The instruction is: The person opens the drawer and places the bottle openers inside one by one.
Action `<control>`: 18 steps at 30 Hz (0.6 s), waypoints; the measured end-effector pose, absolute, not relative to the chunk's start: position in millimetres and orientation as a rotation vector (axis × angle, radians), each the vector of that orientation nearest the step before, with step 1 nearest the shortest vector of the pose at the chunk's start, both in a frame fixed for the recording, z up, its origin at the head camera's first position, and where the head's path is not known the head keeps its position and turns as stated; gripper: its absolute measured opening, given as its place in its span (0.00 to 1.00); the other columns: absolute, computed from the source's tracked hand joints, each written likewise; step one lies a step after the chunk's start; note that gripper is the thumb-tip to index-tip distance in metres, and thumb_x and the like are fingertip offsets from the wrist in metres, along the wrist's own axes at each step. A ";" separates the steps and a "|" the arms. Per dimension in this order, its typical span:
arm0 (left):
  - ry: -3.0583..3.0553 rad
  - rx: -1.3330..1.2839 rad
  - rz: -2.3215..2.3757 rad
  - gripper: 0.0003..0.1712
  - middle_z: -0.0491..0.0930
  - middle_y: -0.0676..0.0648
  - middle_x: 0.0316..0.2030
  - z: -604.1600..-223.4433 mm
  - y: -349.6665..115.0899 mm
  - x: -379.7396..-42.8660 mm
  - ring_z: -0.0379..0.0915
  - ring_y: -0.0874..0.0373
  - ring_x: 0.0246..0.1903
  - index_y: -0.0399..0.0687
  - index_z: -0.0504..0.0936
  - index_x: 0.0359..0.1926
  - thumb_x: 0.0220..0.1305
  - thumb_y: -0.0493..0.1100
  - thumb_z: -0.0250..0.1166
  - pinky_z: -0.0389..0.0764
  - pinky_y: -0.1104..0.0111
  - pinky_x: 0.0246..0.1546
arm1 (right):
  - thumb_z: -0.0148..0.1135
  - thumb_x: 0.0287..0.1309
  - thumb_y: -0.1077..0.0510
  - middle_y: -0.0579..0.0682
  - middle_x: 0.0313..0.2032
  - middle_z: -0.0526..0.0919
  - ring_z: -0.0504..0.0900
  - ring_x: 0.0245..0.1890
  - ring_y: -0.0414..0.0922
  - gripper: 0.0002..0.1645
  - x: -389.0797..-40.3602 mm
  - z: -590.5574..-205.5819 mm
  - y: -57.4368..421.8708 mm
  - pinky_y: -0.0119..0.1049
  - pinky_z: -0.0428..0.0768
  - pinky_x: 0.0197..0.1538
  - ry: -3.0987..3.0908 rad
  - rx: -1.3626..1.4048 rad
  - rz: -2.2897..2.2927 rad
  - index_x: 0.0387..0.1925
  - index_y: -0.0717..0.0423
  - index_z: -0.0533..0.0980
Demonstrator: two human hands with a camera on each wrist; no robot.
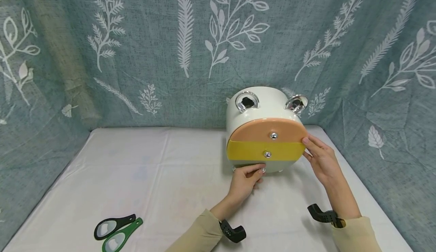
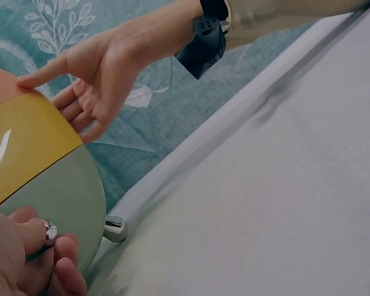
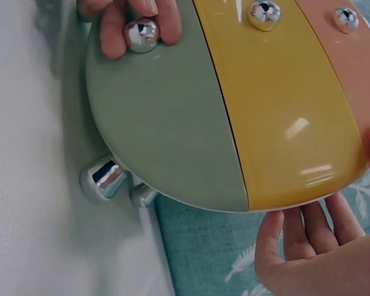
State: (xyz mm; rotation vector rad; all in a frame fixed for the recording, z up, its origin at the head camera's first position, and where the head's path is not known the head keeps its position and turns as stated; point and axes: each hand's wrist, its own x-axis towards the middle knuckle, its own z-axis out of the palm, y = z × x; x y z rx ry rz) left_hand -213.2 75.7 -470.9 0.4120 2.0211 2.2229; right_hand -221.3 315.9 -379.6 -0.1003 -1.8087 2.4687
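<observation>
A small rounded drawer cabinet (image 1: 267,110) stands at the back right of the table, white with two round silver-rimmed eyes on top. Its front has an orange drawer (image 1: 252,131), a yellow drawer (image 1: 245,150) and a green bottom drawer (image 3: 160,117), each with a silver knob. My left hand (image 1: 242,184) pinches the green drawer's knob (image 3: 142,35) between thumb and fingers. That drawer sits flush in the front. At the cabinet's right side, my right hand (image 1: 323,163) lays its thumb on the front edge near the orange and yellow seam, other fingers along the side.
Two bottle openers, one black (image 1: 114,226) and one green (image 1: 122,237), lie overlapping at the table's front left. A white cloth covers the table (image 1: 184,146). Blue-green leaf-patterned curtain (image 1: 153,55) hangs behind and along both sides. Silver feet (image 3: 103,179) hold the cabinet up.
</observation>
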 end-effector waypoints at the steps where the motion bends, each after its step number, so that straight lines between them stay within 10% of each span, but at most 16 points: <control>1: 2.028 0.407 2.220 0.12 0.84 0.37 0.35 -471.1 75.4 -212.8 0.77 0.52 0.28 0.43 0.87 0.49 0.67 0.37 0.65 0.74 0.76 0.20 | 0.67 0.63 0.57 0.42 0.54 0.80 0.72 0.58 0.40 0.20 -221.2 -379.3 315.5 0.35 0.72 0.56 -1.814 -0.106 2.466 0.57 0.50 0.81; 18: 2.023 0.361 2.254 0.11 0.86 0.43 0.36 -471.1 77.9 -213.1 0.75 0.61 0.23 0.42 0.88 0.48 0.66 0.35 0.65 0.72 0.77 0.19 | 0.66 0.64 0.59 0.42 0.52 0.81 0.74 0.57 0.38 0.16 -220.5 -380.1 315.6 0.36 0.71 0.56 -1.790 -0.078 2.488 0.54 0.50 0.83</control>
